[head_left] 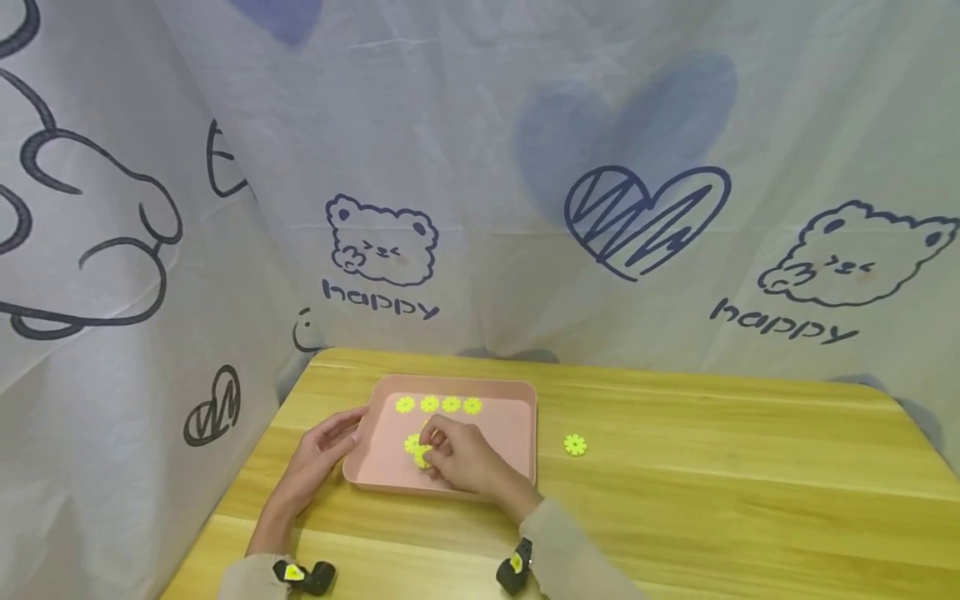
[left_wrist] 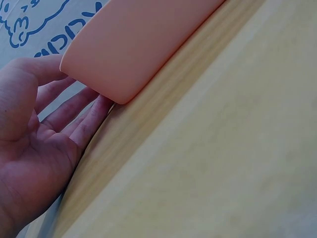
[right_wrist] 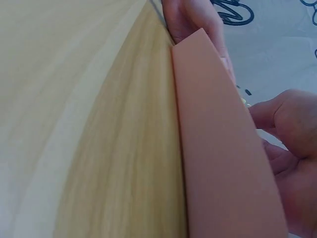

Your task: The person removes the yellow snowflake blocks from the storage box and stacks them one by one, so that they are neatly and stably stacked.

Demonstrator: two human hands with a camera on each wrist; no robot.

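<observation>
A shallow pink tray (head_left: 517,433) lies on the table, with several yellow snowflake-shaped plastic discs in it. Four-sided in outline, it has a row of discs (head_left: 429,404) along its far side and a loose cluster (head_left: 412,443) near the middle. My left hand (head_left: 318,458) holds the tray's left side, thumb at the rim and fingers against the outer wall (left_wrist: 124,49). Over the cluster, my right hand (head_left: 468,458) has thumb and forefinger curled together at a yellow disc (head_left: 423,458), partly covered by the fingers. The tray wall hides those fingertips in the right wrist view.
One more yellow disc (head_left: 575,445) lies on the wooden table (head_left: 712,483) to the right of the tray. White fabric (head_left: 480,167) with printed bears and hearts hangs behind the table and along its left side.
</observation>
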